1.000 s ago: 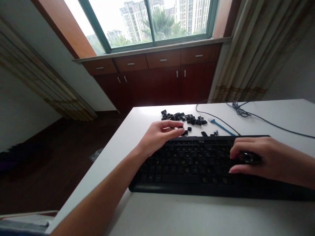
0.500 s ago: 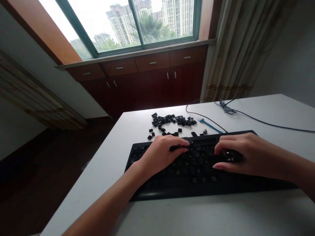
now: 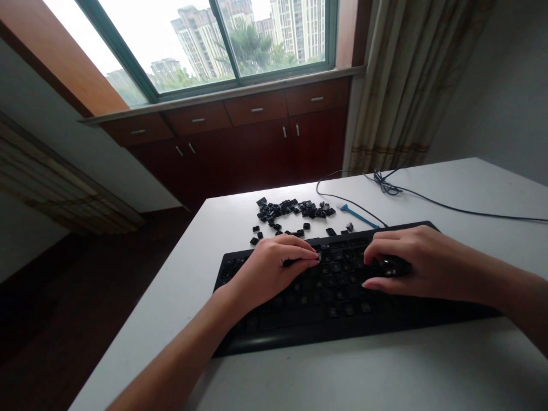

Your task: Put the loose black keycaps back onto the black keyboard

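A black keyboard point(image 3: 338, 299) lies on a white table point(image 3: 342, 377). My left hand point(image 3: 269, 271) rests over the keyboard's upper left rows, its thumb and fingers pinched on a small black keycap point(image 3: 291, 262). My right hand point(image 3: 411, 265) hovers over the upper middle rows with its fingers curled around a small dark, shiny object point(image 3: 394, 266) that I cannot make out. Several loose black keycaps point(image 3: 291, 209) lie scattered just behind the keyboard, beyond my left hand.
A thin blue tool point(image 3: 358, 216) lies behind the keyboard beside the keycaps. A black cable point(image 3: 432, 199) trails across the table's far right. The table's left edge point(image 3: 171, 279) drops to dark floor. Wooden cabinets point(image 3: 257, 142) and a curtain point(image 3: 406, 85) stand under the window.
My left hand has drawn back from the loose keycaps and now sits pinched over the keyboard's keys. My right hand has stayed curled over the keyboard. The view has swung to the right.
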